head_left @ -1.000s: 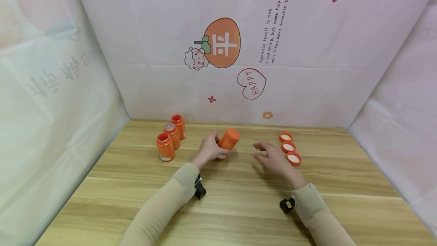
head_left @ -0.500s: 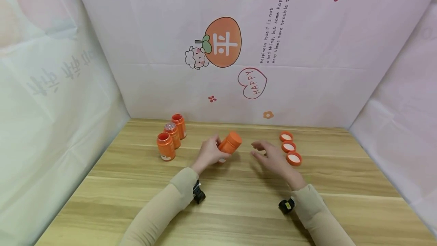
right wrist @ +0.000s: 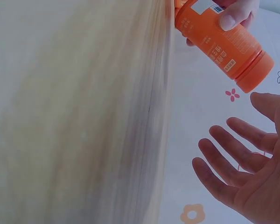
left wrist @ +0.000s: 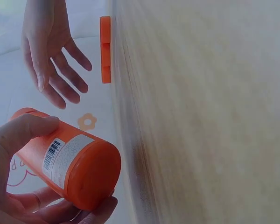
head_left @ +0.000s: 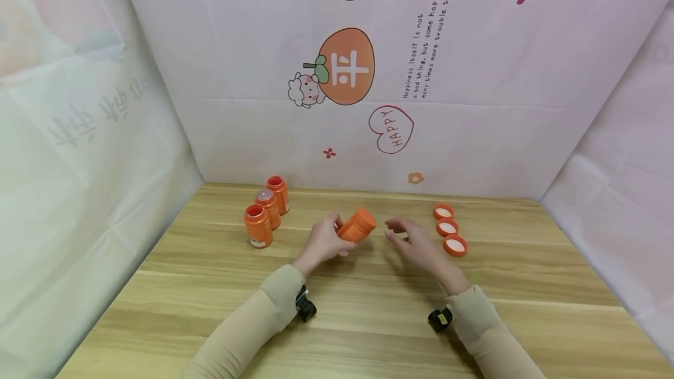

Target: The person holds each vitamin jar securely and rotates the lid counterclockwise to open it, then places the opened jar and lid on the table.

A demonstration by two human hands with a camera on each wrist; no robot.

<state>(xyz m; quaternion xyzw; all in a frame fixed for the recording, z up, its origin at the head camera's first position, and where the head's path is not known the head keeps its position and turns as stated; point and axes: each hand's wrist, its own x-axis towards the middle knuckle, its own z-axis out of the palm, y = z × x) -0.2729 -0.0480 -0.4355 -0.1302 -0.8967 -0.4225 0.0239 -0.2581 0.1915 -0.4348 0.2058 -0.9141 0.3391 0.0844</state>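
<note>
My left hand (head_left: 325, 240) grips an orange capped bottle (head_left: 357, 226) round its body, tilted so that its cap leans to the right. In the left wrist view the bottle (left wrist: 60, 156) shows its base and a white barcode label, with the thumb on top and fingers beneath. The right wrist view has the bottle (right wrist: 224, 42) with its cap (right wrist: 255, 72) pointing at my right hand (right wrist: 256, 163). That right hand (head_left: 416, 243) hovers a little to the right of the cap, fingers spread and relaxed, holding nothing.
Three uncapped orange bottles (head_left: 258, 227) stand in a slanting row at the left of the wooden table (head_left: 368, 320). Three orange caps (head_left: 455, 245) lie with white insides up, just right of my right hand. A printed white sheet (head_left: 474, 145) walls the table's back.
My left hand has tilted the bottle further over to the right and drawn it slightly nearer. The right hand has edged slightly left toward the cap.
</note>
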